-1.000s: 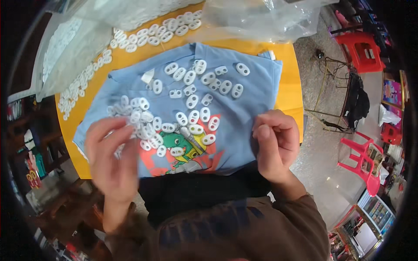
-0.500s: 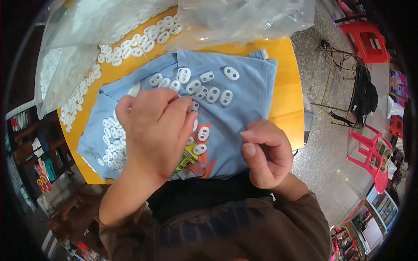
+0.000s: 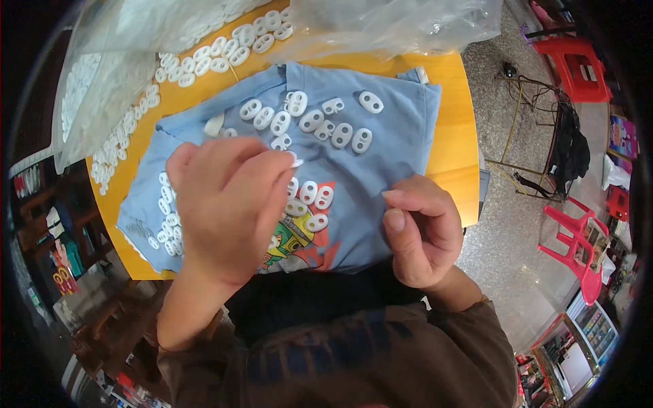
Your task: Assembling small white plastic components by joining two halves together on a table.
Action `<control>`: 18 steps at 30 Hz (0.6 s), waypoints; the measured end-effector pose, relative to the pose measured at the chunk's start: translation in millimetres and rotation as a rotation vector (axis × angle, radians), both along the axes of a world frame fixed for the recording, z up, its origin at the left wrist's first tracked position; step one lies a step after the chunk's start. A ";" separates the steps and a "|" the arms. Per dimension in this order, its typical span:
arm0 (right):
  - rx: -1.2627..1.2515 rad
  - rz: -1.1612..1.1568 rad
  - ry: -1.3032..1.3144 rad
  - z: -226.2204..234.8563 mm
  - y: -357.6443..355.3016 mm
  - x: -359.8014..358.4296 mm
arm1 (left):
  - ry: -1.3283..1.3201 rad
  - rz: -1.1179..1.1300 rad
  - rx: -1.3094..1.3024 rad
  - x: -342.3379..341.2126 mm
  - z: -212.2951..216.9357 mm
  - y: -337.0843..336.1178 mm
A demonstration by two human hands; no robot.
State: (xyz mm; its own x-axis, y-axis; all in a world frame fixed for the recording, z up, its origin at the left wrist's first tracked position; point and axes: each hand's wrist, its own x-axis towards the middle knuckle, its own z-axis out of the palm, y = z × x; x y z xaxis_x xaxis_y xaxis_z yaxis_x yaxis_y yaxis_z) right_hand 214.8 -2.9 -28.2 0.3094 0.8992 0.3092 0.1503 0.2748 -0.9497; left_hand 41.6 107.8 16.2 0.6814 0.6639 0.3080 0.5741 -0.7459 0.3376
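My left hand (image 3: 228, 204) is over the left-middle of a light blue garment (image 3: 381, 163), its fingertips pinched on a small white plastic piece (image 3: 296, 162) seen nearly edge-on. Oval white two-hole cord locks (image 3: 342, 134) lie in loose rows on the cloth beyond that hand. Several more (image 3: 316, 222) rest on the printed picture, and a pile of them (image 3: 170, 231) shows partly from behind my left wrist. To the right, my right hand (image 3: 425, 234) hovers over the garment's edge, fingers curled, thumb and forefinger tips close together. Anything inside it is hidden.
The garment covers much of a yellow wooden table (image 3: 452, 136). Clear plastic bags (image 3: 401, 27) stand along its far side, one full of white pieces, with more cord locks (image 3: 202, 66) spilled beside it. Red stools (image 3: 575, 68) and a metal frame (image 3: 510, 136) are on the floor at right.
My left hand has shifted slightly left and nearer, and a white piece now shows at its fingertips. My right hand has barely moved. The view has tilted slightly.
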 end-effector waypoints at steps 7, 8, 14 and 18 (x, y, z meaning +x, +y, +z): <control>-0.074 -0.020 -0.055 7.2 2.0 -2.8 | -0.299 0.219 -0.374 -38.4 14.5 -39.7; -0.076 -0.009 -0.057 8.0 2.6 -4.6 | -0.327 0.267 -0.458 -46.9 15.0 -48.1; -0.145 0.055 -0.329 16.0 7.6 -15.4 | -0.509 0.379 -0.291 -77.6 -0.7 -69.9; -0.142 0.098 -0.505 23.6 8.7 -21.1 | -0.543 0.476 -0.339 -100.3 -8.7 -75.7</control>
State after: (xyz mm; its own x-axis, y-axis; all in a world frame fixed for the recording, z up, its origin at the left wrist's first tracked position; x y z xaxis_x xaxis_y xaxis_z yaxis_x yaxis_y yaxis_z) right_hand 193.7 5.8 -4.6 0.0661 0.9603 0.2711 0.5785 0.1845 -0.7945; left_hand -58.7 32.1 7.5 0.1134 0.9629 0.2450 0.4955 -0.2685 0.8260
